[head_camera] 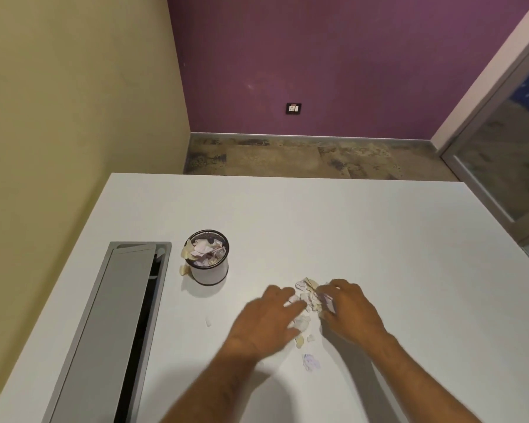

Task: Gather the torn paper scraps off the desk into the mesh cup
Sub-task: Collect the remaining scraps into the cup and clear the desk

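Note:
A black-rimmed mesh cup (209,258) stands on the white desk (379,239), filled to the top with crumpled paper. One scrap (184,270) lies against its left side. A small heap of torn paper scraps (308,293) lies in the middle of the desk. My left hand (268,320) rests palm down on the heap's left side, fingers spread. My right hand (347,308) presses on the right side with fingers curled around some scraps. Loose scraps (311,361) lie nearer to me, and a tiny one (208,322) lies to the left.
A grey cable tray with a half-open lid (126,315) is sunk into the desk's left part, right beside the cup. The desk's far edge borders a floor strip and a purple wall; a glass door stands at right.

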### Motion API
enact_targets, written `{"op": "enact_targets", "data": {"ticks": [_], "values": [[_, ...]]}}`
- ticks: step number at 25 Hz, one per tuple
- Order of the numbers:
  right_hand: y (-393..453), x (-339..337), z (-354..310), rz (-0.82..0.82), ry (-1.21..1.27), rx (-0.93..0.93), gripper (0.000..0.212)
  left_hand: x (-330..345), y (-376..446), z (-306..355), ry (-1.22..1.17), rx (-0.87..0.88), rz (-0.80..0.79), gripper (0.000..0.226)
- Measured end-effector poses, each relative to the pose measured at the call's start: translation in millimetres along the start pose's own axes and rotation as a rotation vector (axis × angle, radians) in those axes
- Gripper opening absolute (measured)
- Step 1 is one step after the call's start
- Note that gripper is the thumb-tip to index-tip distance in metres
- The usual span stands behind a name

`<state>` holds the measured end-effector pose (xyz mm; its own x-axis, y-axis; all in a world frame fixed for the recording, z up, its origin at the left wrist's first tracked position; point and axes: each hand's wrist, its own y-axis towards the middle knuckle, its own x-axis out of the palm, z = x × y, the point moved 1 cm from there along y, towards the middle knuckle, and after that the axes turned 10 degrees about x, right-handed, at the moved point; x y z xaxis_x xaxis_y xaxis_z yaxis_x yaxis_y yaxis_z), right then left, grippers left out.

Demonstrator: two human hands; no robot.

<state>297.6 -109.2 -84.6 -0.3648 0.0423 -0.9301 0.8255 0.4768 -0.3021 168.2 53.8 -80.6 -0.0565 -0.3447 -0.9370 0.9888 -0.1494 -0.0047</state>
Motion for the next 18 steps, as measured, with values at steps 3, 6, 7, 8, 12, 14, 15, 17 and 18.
{"op": "enact_targets", "data": {"ticks": [3, 6, 7, 8, 12, 14, 15, 17, 18], "values": [[-4.0, 8.6, -7.9, -0.010, -0.075, -0.038, 0.022, 29.0, 0.9, 21.5, 0.001, -0.055, -0.184, 0.039], [-9.3, 13.7, -15.1, 0.071, -0.059, -0.091, 0.011, 30.7, -5.8, 24.7, 0.127, -0.038, -0.068, 0.020], [-11.6, 15.6, -15.1, 0.088, -0.050, -0.103, 0.015, 31.8, -9.1, 22.8, 0.140, -0.058, -0.051, 0.018], [-14.3, 16.7, -14.6, 0.102, -0.037, -0.111, 0.018, 36.2, -12.2, 20.2, 0.089, -0.097, -0.057, 0.018], [-24.3, 19.9, -13.7, 0.130, 0.029, -0.094, 0.017, 53.6, -31.5, 12.6, 0.012, -0.140, 0.042, 0.030], [-27.2, 20.0, -14.4, 0.123, 0.110, -0.033, 0.018, 54.6, -42.8, 12.6, -0.113, -0.201, 0.146, 0.031], [-28.2, 19.1, -14.8, 0.118, 0.184, 0.008, 0.019, 50.2, -48.5, 13.9, -0.191, -0.228, 0.211, 0.029], [-29.5, 16.6, -16.1, 0.121, 0.378, 0.093, 0.023, 32.8, -56.8, 14.9, -0.306, -0.261, 0.377, 0.019], [-30.1, 14.8, -18.4, 0.121, 0.483, 0.132, 0.024, 22.0, -59.6, 12.1, -0.342, -0.274, 0.484, 0.014]]}}
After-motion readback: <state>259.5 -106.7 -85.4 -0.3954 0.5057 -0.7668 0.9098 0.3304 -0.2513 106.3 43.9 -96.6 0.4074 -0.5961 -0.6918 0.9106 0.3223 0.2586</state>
